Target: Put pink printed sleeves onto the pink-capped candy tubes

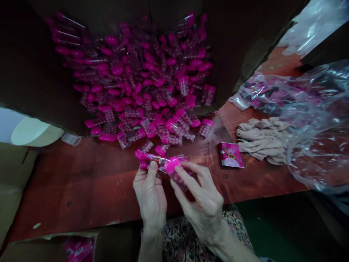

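Magenta-capped clear plastic tubes of pink beads (144, 91) lie in a dense heap inside a brown cardboard carton (240, 47), whose open side faces the person, and they spill out over a red-brown wooden table (81, 185) towards the hands. To the right, a crumpled clear plastic bag (319, 123) with pink items bunched inside it sits on the table, just beside a bundle of beige fabric gloves (261, 140). Near the gloves lies a flat pink printed packet (231, 154). A smaller cardboard box (32, 247) with pink packets (79, 249) inside sits at the lower edge of the view, below the table edge, and a cream-coloured round object (31, 131) shows at the far left, though what it is cannot be told. A patterned garment (191, 236) shows below the table edge, between the forearms. Above it, at the table's front, the left hand (149, 196) has its thumb and fingers clamped together on a pink-labelled tube (148, 159), while the right hand (200, 203) has its thumb and fingers closed around a bead-filled tube (176, 171). The two tubes touch, just in front of the spilled heap.
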`<move>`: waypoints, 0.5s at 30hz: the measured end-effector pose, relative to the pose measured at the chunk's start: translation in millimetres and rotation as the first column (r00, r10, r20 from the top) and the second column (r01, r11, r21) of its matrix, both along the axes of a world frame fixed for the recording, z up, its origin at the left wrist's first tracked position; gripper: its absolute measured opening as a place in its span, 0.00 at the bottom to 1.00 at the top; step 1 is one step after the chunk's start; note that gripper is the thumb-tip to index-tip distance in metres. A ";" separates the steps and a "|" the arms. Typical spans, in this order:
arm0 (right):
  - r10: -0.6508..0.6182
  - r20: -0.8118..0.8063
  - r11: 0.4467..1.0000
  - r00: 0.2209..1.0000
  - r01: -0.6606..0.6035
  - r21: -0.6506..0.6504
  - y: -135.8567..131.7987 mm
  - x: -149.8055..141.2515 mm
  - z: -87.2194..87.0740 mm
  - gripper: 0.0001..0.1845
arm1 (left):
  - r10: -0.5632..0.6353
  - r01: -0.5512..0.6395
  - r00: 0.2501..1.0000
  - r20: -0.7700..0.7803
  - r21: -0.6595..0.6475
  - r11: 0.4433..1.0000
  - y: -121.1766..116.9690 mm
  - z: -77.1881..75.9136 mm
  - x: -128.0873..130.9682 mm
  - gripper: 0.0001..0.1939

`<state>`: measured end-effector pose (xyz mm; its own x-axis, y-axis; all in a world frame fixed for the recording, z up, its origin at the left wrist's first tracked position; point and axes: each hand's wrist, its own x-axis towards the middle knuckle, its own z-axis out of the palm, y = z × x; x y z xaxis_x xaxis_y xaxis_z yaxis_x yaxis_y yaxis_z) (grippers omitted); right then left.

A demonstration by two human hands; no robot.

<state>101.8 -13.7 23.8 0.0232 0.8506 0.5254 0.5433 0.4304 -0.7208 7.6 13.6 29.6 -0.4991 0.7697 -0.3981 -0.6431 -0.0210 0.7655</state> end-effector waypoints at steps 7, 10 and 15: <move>-0.030 0.016 1.000 0.999 0.030 0.006 2.1 0.7 -6.3 0.21 | -0.094 0.095 0.995 0.017 -0.032 0.995 0.9 -4.4 3.2 0.08; -0.026 0.015 1.000 1.000 0.026 0.008 2.7 2.1 -7.2 0.22 | -0.156 0.156 0.988 0.020 -0.027 0.987 -0.1 -4.5 4.6 0.08; 0.016 -0.089 0.996 0.996 -0.023 -0.085 6.1 8.1 -5.5 0.20 | -0.217 0.219 0.974 0.064 -0.028 0.975 -0.4 -5.7 1.3 0.09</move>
<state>109.8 -7.6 18.3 0.0490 0.8930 0.4474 0.4682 0.3751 -0.8000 8.9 13.2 23.9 -0.2953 0.8425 -0.4506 -0.6741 0.1504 0.7232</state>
